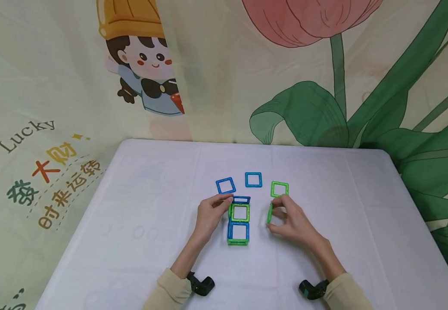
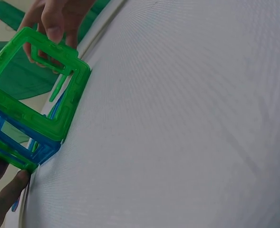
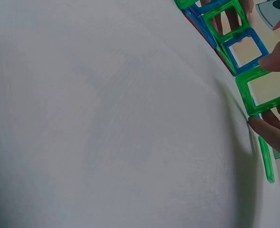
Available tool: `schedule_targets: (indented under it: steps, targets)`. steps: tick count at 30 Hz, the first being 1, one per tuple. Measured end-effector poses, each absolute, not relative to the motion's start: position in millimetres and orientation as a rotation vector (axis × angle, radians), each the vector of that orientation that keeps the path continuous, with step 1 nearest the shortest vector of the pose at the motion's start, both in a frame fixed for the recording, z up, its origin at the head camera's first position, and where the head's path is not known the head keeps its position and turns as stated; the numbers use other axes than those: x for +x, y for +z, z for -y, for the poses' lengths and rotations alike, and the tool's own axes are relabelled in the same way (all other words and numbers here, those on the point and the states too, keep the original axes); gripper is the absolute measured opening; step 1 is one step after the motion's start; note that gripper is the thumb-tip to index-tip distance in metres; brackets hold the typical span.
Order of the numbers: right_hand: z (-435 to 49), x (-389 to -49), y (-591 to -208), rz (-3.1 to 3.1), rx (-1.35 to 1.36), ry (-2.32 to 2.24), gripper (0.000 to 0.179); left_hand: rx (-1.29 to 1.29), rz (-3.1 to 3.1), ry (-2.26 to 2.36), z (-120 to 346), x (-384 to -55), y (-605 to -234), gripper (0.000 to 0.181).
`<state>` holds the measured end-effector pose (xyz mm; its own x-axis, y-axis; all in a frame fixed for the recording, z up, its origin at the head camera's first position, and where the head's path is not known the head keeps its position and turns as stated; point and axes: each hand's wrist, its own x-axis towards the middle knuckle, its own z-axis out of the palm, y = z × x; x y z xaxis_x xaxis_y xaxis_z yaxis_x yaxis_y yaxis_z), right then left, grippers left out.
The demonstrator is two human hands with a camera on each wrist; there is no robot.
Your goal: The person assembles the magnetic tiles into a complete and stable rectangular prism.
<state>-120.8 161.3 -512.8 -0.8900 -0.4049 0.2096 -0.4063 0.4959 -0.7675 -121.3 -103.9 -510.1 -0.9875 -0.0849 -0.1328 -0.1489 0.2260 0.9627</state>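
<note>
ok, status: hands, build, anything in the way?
Left hand on build, holding its far end. Right hand pinching green tile, apart from build. Three loose tiles farther back, none between.

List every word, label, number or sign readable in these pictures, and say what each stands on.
"So Lucky": on the printed backdrop, at the left.
"發大财": same backdrop, below "So Lucky".
"时来运转": same backdrop, below "發大财".
Dark mark at the backdrop's lower-left edge: cut off, unreadable.
Faint marks on the white tabletop: too faint to read.
Blue and green frames: no readable text.
</note>
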Motion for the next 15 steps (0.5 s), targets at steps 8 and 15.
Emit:
schedule_targets:
  steps: [8, 15]
  targets:
    - [-152.8, -126.1, -514.7, 2.705, 0.763, 1.421, 0.064, -0.225, -2.422, 1.912, 103.6, -121.3, -509.4, 0.029]
    - [-146.1, -130.8, -516.4, 2.681, 0.813, 1.462, 0.063, -0.222, -2.426, 1.908, 103.8, -121.1, -509.2, 0.030]
